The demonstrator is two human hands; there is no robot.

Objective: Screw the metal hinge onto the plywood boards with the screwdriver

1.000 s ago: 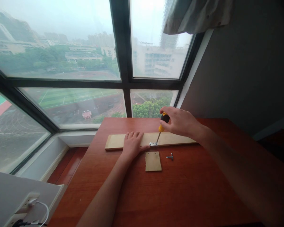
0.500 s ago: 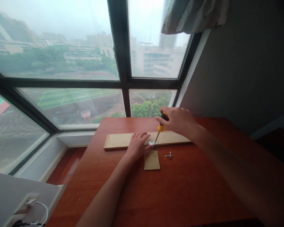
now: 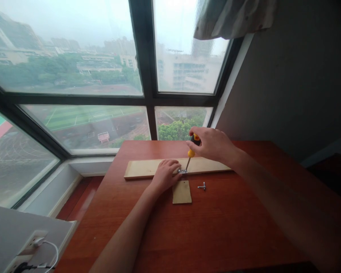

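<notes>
The small metal hinge (image 3: 183, 171) sits at the near edge of the long wooden plank (image 3: 210, 165), mid-table, with the tip of the yellow-and-black screwdriver (image 3: 191, 153) planted on it. The right hand (image 3: 213, 145) is wrapped closed around the handle from above, the shaft leaning slightly. The left hand (image 3: 165, 174) lies flat and spread on the plank, its fingers just beside the hinge, gripping nothing. To drive well, the shaft probably wants to stand more upright, with steady downward pressure so the tip does not slip. 1 small wooden piece (image 3: 182, 192) and 1 loose metal fitting (image 3: 202, 186) lie nearby on the red-brown table (image 3: 216, 235).
</notes>
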